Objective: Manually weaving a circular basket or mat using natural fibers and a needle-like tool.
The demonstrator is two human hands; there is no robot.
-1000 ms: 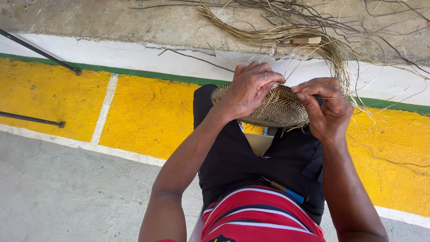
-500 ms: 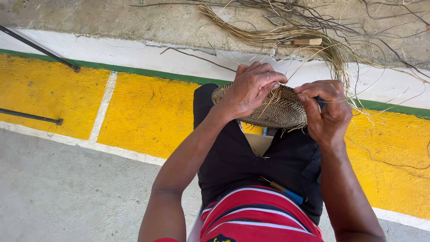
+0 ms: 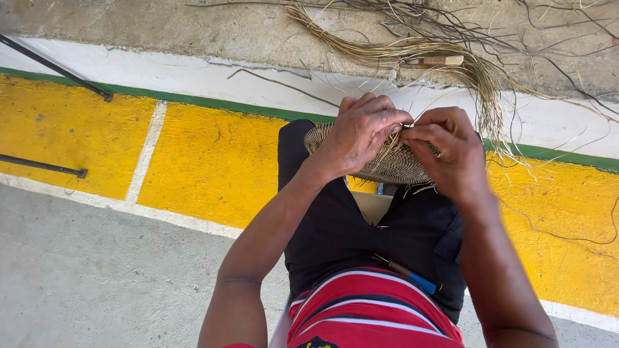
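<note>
My hands cover much of the woven basket, so its far rim and the spot being worked are hard to make out. My left hand is curled over the basket's top, fingers clamped on the weave. My right hand pinches a thin straw strand at the rim. The basket sits at centre frame on my knees, its long axis running left to right.

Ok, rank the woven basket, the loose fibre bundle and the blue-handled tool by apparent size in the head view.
1. loose fibre bundle, sprawling across the ledge
2. woven basket, partly hidden by both hands
3. blue-handled tool, clearly smallest despite lying nearer the camera
</note>
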